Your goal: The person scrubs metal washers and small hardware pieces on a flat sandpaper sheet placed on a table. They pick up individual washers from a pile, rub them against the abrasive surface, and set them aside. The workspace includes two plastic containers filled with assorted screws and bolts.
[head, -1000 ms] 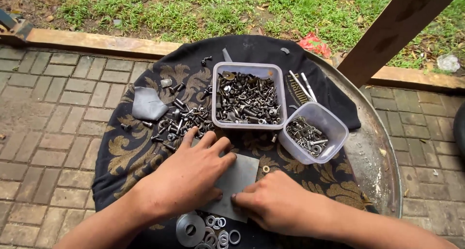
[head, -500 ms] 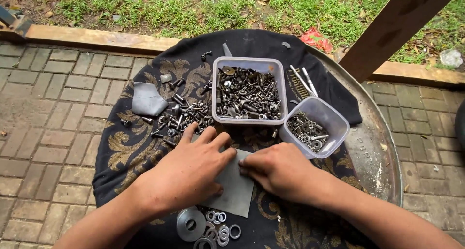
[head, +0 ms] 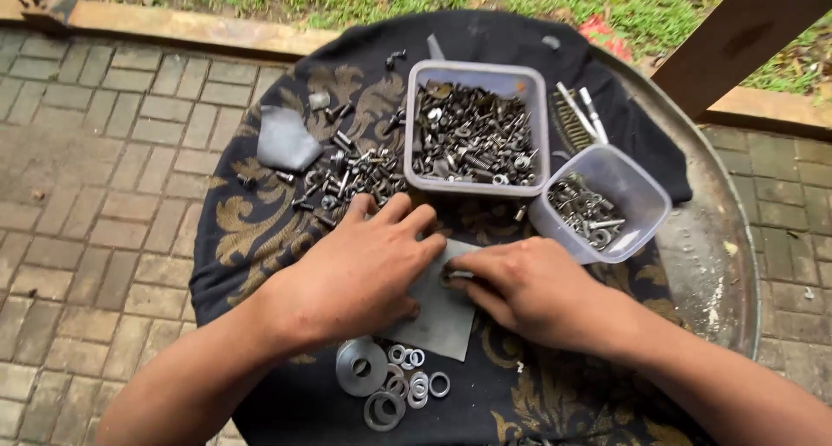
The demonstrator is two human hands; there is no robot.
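Note:
My left hand (head: 360, 268) lies flat, fingers spread, on a grey sheet (head: 442, 320) that rests on the black and gold cloth (head: 260, 229). My right hand (head: 537, 286) pinches a small metal part (head: 455, 275) at the sheet's upper edge, its fingertips meeting those of the left hand. Just beyond my left fingers lies a loose heap of bolts and screws (head: 347, 177). Below the sheet sit several washers (head: 394, 381), one of them large.
A square clear tub (head: 477, 73) full of mixed hardware stands at the back, and a smaller tilted tub (head: 637, 208) with a few screws is to its right. A torn grey scrap (head: 286, 138) lies left. The cloth covers a round metal tray (head: 728, 247) over brick paving; grass and a wooden post lie beyond.
My right hand has moved up and left from the lower edge of the sheet to its top edge, beside the left fingertips. The left hand has stayed pressed on the sheet.

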